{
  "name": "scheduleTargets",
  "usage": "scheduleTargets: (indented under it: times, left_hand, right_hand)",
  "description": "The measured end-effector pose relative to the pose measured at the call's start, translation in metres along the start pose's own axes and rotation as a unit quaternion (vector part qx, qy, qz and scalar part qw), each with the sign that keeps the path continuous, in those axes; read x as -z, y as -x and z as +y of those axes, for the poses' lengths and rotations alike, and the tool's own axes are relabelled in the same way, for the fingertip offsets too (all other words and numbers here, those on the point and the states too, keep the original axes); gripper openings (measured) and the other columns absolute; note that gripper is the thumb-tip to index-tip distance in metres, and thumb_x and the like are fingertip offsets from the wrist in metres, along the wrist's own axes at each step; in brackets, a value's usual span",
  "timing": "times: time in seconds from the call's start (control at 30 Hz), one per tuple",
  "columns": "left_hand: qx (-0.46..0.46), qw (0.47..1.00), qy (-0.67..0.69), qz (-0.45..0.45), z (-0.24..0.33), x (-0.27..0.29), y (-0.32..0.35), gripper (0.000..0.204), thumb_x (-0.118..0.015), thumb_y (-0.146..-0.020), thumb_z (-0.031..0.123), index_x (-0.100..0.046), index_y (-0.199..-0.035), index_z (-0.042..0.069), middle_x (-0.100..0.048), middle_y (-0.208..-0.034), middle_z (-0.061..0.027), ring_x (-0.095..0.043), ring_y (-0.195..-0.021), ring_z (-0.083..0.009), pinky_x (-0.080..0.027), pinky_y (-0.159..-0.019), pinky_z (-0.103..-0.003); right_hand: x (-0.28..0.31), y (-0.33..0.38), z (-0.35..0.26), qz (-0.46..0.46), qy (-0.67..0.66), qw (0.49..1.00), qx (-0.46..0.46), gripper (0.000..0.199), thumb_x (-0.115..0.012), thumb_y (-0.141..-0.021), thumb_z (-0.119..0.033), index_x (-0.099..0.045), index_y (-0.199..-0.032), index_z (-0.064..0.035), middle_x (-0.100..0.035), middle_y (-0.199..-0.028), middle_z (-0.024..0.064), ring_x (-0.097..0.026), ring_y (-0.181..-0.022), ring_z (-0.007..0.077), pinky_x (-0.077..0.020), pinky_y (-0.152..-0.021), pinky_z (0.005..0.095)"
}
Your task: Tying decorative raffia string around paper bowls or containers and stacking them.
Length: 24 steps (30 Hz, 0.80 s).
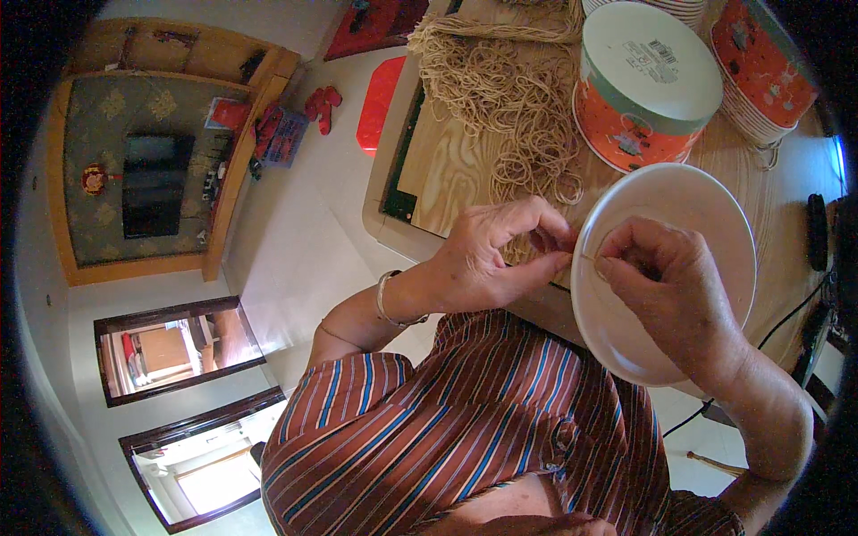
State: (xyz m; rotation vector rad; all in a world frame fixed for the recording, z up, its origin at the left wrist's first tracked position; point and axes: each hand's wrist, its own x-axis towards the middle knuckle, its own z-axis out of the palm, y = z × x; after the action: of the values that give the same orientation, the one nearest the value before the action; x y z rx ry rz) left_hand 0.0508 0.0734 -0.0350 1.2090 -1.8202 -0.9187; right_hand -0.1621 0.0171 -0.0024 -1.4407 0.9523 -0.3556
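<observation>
A white-lined paper bucket (728,223) lies tilted in front of me, its mouth toward my body. Inside its near-left rim, my right hand (670,290) pinches a short end of thin beige cord (587,256). My left hand (500,255) is closed in a pinch against the outside of the same rim; its fingertips hide what they hold. Past my left hand, a tangled heap of beige cord (527,107) lies on the wooden table.
An upside-down orange and green paper bucket (639,134) stands behind the one in my hands. More nested orange buckets (769,76) sit at the far right. A red stool (380,107) is left of the table (447,179). A black cable (791,308) runs at the right.
</observation>
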Motion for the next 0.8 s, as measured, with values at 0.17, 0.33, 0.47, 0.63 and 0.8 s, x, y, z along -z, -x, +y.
scheduleTargets:
  times: [0.17, 0.33, 0.47, 0.63, 0.8]
  left_hand:
    - [0.015, 1.0, 0.016, 0.001, -0.0014, -0.0011, 0.0022, 0.017, -0.07, -0.081, 0.004, -0.061, -0.095, 0.002, -0.065, -0.084, -0.0071, -0.065, -0.077, -0.0151, -0.052, -0.07, -0.028]
    - [-0.006, 1.0, -0.013, -0.002, -0.0013, -0.0014, 0.0002, 0.017, -0.07, -0.08, 0.004, -0.062, -0.094, 0.002, -0.065, -0.083, -0.0073, -0.066, -0.075, -0.0152, -0.053, -0.068, -0.028]
    - [-0.011, 1.0, -0.023, -0.002, 0.0003, -0.0021, 0.0006, 0.016, -0.07, -0.079, 0.003, -0.062, -0.093, 0.002, -0.064, -0.081, -0.0076, -0.066, -0.074, -0.016, -0.053, -0.067, -0.028]
    - [-0.042, 0.997, -0.062, 0.001, -0.0002, -0.0017, -0.0005, 0.015, -0.07, -0.078, 0.002, -0.062, -0.09, 0.003, -0.064, -0.081, -0.0083, -0.066, -0.075, -0.0204, -0.052, -0.067, -0.03]
    - [-0.058, 0.996, -0.067, 0.005, -0.0014, -0.0043, 0.0002, 0.015, -0.069, -0.077, 0.001, -0.061, -0.09, 0.003, -0.063, -0.081, -0.0081, -0.065, -0.076, -0.0229, -0.052, -0.067, -0.032]
  right_hand:
    - [-0.0009, -0.0016, 0.0003, -0.008, 0.007, 1.0, 0.009, 0.009, -0.062, -0.085, -0.005, -0.064, -0.086, 0.0026, -0.062, -0.069, 0.0067, -0.056, -0.065, 0.0091, -0.046, -0.059, 0.0274]
    - [-0.0019, -0.0036, 0.0011, -0.008, 0.008, 1.0, 0.004, 0.009, -0.062, -0.085, -0.006, -0.065, -0.086, 0.0025, -0.062, -0.07, 0.007, -0.056, -0.065, 0.0092, -0.046, -0.059, 0.0276]
    - [-0.0032, -0.0039, 0.0021, -0.014, 0.015, 1.0, 0.008, 0.009, -0.062, -0.085, -0.006, -0.065, -0.086, 0.0026, -0.062, -0.07, 0.0074, -0.056, -0.065, 0.0095, -0.0467, -0.059, 0.0279]
    - [-0.007, -0.0071, 0.0084, -0.003, 0.0, 0.999, 0.04, 0.009, -0.061, -0.085, -0.006, -0.064, -0.086, 0.0031, -0.063, -0.071, 0.0085, -0.058, -0.066, 0.0106, -0.0477, -0.061, 0.0281]
    - [-0.0071, -0.0058, 0.0065, -0.006, 0.002, 0.999, 0.033, 0.009, -0.061, -0.084, -0.005, -0.064, -0.086, 0.0035, -0.063, -0.071, 0.0084, -0.058, -0.066, 0.0106, -0.0475, -0.06, 0.028]
